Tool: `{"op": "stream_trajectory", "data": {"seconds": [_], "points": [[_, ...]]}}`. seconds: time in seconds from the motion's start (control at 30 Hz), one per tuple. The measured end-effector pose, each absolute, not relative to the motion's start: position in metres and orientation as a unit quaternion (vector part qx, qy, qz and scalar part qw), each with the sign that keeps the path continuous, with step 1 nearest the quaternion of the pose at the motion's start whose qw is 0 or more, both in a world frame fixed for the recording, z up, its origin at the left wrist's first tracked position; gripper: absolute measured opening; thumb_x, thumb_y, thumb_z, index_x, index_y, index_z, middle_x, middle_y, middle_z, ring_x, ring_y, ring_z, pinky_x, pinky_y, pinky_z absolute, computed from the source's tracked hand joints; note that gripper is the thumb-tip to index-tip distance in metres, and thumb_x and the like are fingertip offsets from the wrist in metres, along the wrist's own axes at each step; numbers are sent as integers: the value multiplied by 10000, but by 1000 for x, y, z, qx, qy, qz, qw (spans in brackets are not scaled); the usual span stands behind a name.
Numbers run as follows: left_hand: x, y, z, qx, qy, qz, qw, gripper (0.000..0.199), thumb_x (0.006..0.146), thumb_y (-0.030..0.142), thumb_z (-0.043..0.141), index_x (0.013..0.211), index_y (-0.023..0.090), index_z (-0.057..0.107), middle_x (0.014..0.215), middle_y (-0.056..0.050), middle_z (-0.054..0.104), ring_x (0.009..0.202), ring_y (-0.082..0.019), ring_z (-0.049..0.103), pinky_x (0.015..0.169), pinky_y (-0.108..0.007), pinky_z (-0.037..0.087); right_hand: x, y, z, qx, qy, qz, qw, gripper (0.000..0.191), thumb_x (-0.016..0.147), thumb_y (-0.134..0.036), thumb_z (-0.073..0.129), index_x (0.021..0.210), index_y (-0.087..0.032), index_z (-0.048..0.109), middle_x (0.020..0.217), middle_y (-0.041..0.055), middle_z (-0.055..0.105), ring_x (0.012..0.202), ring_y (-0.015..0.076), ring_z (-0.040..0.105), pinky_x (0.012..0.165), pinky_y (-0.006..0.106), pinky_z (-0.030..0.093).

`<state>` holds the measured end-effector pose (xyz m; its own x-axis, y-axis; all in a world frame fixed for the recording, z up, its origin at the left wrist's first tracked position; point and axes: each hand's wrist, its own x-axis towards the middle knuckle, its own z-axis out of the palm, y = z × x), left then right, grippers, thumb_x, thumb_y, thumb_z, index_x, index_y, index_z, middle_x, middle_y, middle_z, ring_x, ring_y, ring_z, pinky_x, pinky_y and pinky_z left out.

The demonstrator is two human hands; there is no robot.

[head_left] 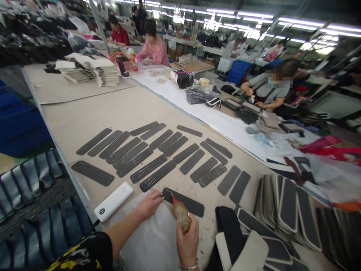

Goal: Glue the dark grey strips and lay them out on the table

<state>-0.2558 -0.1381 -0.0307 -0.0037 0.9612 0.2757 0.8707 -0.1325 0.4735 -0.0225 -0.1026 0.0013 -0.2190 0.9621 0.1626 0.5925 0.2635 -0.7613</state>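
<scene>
A dark oblong piece [187, 203] lies flat on the beige table covering [73, 113], just beyond my hands. My right hand [188, 235] is wrapped round a brownish glue bottle [182, 215], whose red nozzle tip points down at the piece's left end. My left hand [150, 205] is at that same end, fingertips by its edge; whether they pinch anything is too small to tell. Under my left hand spreads a whitish translucent sheet [149, 233]. Several more dark oblong pieces [157, 175], many with shiny lines on them, lie in rows beyond, some overlapping.
A white oblong device [113, 201] lies left of my left hand. Stacked light-edged dark pieces [287, 203] and loose pale ones [251, 252] are at the right. Dark curved pieces [36, 175] hang or lie at the left. A co-worker [270, 86] sits across the table, others farther back.
</scene>
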Motion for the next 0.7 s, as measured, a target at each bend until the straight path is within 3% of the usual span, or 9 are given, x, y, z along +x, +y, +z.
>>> {"op": "stream_trajectory", "data": {"seconds": [0.57, 0.7], "points": [[-257, -137, -36, 693, 657, 284, 88, 283, 922, 186, 425, 1052, 207, 676, 1056, -87, 607, 995, -207, 524, 895, -369, 483, 76, -105, 8, -706, -597, 221, 310, 602, 730, -591, 581, 1127, -143, 515, 1066, 170, 597, 1010, 334, 565, 828, 448, 474], [-258, -138, -40, 697, 652, 289, 77, 277, 918, 178, 437, 1063, 199, 673, 1053, -101, 606, 992, -207, 531, 891, -365, 481, 79, -109, 14, -751, -552, 223, 286, 650, 699, -615, 598, 1137, -140, 527, 1090, 189, 598, 957, 347, 585, 754, 449, 492]]}}
